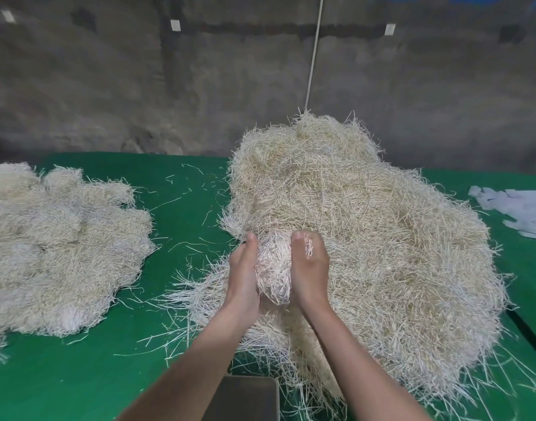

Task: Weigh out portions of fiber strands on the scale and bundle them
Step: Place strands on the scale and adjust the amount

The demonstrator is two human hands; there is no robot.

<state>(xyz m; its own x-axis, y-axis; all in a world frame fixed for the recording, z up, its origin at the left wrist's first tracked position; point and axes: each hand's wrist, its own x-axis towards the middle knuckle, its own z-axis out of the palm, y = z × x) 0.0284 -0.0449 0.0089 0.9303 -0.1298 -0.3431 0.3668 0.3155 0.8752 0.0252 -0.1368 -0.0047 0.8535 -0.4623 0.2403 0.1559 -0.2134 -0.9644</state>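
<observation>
Fingers (251, 240) of left hand (244, 275) cupped round the left flank of a compact, pale cream bundle of fibre strands (274, 268), tips pointing away from the body. Fingers (298, 238) of right hand (310, 268) curled over the bundle's right flank, a few strand ends poking out between them. Both forearms stretched forward and converging, palms facing each other. Bundle squeezed between the palms, at the near left edge of a big loose heap of straw-coloured fibre strands (367, 238) spreading beyond and right of the fingertips. Below the wrists, toward the body, a dark grey flat scale pan (242, 399). Well left of the fingers, a whitish pile of gathered strands (63, 247) on green table cloth (78, 381). Far right of the fingers, pale blue paper strips (518, 208).
</observation>
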